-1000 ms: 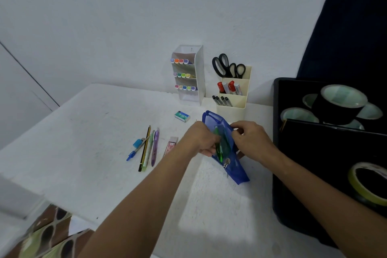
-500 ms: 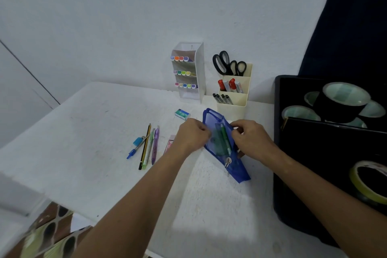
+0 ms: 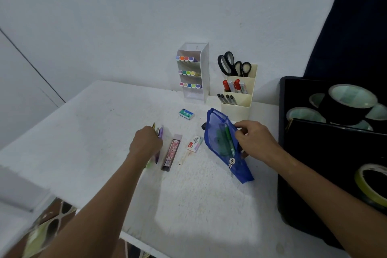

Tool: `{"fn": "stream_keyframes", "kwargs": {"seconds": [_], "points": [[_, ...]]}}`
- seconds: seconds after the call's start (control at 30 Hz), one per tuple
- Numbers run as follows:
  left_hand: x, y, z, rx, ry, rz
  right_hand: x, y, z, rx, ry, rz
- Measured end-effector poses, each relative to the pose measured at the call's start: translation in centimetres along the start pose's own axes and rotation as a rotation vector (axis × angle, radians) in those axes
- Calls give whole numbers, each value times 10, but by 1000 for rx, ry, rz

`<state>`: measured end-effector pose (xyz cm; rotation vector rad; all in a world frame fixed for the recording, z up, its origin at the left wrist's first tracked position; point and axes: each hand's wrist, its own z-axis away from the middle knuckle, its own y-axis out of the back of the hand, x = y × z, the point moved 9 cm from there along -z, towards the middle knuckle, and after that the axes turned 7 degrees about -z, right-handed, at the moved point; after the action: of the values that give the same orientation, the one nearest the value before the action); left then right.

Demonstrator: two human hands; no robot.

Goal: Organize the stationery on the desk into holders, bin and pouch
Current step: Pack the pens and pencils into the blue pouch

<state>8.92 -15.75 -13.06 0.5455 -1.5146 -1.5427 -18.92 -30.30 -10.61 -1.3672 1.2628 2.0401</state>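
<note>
Holding the pouch (image 3: 219, 142) by its upper edge, your right hand (image 3: 254, 142) has its fingers curled round the rim and keeps the mouth propped open and tilted up off the desk (image 3: 104, 132); a green pen (image 3: 229, 142) already shows through the blue mesh inside. Your left hand (image 3: 146, 142) is down on the cluster of pens (image 3: 159, 134) to the left, fingers bent over them, but you cannot tell from here whether it has one pinched or is only touching. The step in hand looks like filling the pouch, one pen at a time. Just right of that hand lie a dark lead case (image 3: 171, 153), then a small white packet (image 3: 195, 143), and farther back a small green box (image 3: 186, 114), all loose on the desk. Behind stand the marker rack (image 3: 204, 73) and the cream holder (image 3: 240, 98) with scissors (image 3: 230, 65) and markers, both seemingly done; the black bin (image 3: 335, 163) with tape rolls sits at your right. Next, you will probably need to close on a single pen, lift it clear of its neighbours, and slide it lengthways into the mouth while your right hand keeps that edge spread.
</note>
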Motion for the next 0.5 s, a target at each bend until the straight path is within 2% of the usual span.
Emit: {"fn": "stream_keyframes", "kwargs": {"seconds": [0.17,0.33,0.5], "points": [[-4,-8,5,1,21,5,0,-1,1,-15,-9,-12],[5,-10,13,70,-17,-130,0,-2,1,-15,-15,-13],[11,-13,15,24,-55,-98,-1,-1,2,-12,-7,-26]]}}
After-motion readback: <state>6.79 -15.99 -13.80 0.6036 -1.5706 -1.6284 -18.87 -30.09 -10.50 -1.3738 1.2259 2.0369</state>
